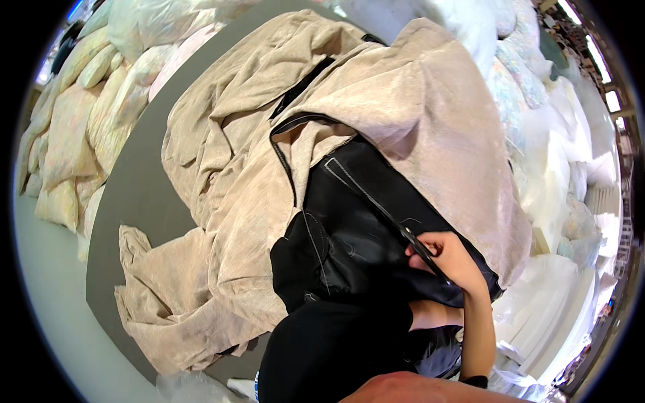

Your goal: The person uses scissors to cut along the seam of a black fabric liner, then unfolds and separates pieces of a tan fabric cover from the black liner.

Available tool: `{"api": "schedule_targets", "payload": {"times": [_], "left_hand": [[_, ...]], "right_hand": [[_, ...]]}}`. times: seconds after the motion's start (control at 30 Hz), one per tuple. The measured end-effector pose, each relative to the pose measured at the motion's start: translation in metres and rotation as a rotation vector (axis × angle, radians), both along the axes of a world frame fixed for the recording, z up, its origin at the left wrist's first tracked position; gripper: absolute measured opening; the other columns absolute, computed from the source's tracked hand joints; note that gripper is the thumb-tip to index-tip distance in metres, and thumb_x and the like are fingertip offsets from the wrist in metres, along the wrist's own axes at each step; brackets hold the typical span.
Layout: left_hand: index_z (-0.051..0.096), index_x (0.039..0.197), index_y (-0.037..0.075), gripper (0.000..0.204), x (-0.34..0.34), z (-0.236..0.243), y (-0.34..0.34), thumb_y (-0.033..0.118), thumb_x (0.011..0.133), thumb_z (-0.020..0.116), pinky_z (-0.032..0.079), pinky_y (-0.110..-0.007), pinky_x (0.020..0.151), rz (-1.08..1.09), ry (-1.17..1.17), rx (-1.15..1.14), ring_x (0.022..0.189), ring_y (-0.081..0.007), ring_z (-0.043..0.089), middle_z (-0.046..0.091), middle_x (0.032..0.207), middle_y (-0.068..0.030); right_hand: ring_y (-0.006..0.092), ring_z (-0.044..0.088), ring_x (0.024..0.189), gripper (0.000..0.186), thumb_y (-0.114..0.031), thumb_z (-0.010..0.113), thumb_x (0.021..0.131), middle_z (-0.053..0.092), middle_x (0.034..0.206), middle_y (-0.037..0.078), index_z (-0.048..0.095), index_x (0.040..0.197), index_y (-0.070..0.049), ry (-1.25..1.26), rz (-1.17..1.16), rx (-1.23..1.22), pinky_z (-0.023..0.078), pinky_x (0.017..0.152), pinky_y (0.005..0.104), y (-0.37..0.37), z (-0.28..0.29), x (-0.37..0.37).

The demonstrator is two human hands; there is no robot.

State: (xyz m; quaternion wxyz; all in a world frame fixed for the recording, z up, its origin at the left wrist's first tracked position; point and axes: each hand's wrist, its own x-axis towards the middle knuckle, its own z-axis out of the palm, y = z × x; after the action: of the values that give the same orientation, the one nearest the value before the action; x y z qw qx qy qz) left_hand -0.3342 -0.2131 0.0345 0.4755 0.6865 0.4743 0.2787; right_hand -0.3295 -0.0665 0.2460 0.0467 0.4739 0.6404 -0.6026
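A narrow black piece (424,254) is gripped between the thumb and fingers of the right hand (440,254); a small metallic glint is seen near its upper end, and whether it is a tool or part of the fabric cannot be told. It is held over the black panel (353,215) of a large beige fabric cover (457,114), on the right side of the dark grey surface (138,195). Pale stitching is shown on the panel, which is framed by beige folds above and at both sides. The left forearm (430,314) is crossed by the right one; the left hand is hidden, so its state cannot be told. Filled bags (70,144) are piled beyond the surface at left, and white bags (561,151) at right.
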Motion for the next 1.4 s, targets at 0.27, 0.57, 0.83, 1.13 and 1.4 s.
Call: {"api": "schedule_targets", "payload": {"times": [0.27,0.57,0.83,1.13,1.4], "left_hand": [[0.058,0.116,0.001,0.034,0.126,0.051,0.043,0.006,0.082,0.058,0.043,-0.046,0.09,-0.351,-0.143,0.397,0.107,-0.0357,0.052,0.054,0.119,-0.0164],[0.057,0.117,0.002,0.036,0.266,0.042,0.043,0.006,0.081,0.06,0.044,-0.046,0.089,-0.623,-0.045,0.813,0.105,-0.036,0.052,0.054,0.117,-0.0164],[0.054,0.124,0.007,0.047,0.288,0.005,0.049,0.011,0.078,0.063,0.045,-0.047,0.085,-0.641,0.105,1.0,0.102,-0.0352,0.054,0.053,0.109,-0.0153],[0.055,0.126,0.005,0.048,0.287,0.007,0.043,0.006,0.078,0.063,0.045,-0.05,0.085,-0.674,-0.039,0.979,0.101,-0.0391,0.051,0.05,0.109,-0.0181],[0.055,0.127,0.004,0.047,0.291,0.003,0.048,0.005,0.08,0.065,0.045,-0.049,0.086,-0.678,-0.001,1.007,0.101,-0.0381,0.051,0.05,0.112,-0.0182]], "right_hand": [[0.0016,0.042,0.055,0.02,-0.017,0.072,0.091,0.051,0.065,-0.006,0.065,0.093,0.002,0.225,-0.845,0.214,0.032,0.048,0.0202,-0.072,-0.025,0.164],[0.0145,0.056,0.053,0.041,-0.037,0.068,0.093,0.058,0.064,0.006,0.064,0.084,0.002,0.747,-1.479,0.276,0.046,0.047,0.0286,-0.094,-0.134,0.21],[0.0167,0.06,0.054,0.04,-0.037,0.07,0.091,0.061,0.064,0.007,0.065,0.081,0.002,0.876,-1.384,0.377,0.05,0.049,0.0321,-0.103,-0.155,0.221],[0.0164,0.061,0.053,0.044,-0.039,0.07,0.09,0.062,0.065,0.007,0.064,0.079,0.003,0.941,-1.426,0.327,0.053,0.049,0.0301,-0.103,-0.162,0.223],[0.0154,0.059,0.05,0.043,-0.037,0.066,0.093,0.06,0.063,0.007,0.062,0.076,0.002,0.849,-1.483,0.319,0.049,0.045,0.0289,-0.096,-0.166,0.22]]}}
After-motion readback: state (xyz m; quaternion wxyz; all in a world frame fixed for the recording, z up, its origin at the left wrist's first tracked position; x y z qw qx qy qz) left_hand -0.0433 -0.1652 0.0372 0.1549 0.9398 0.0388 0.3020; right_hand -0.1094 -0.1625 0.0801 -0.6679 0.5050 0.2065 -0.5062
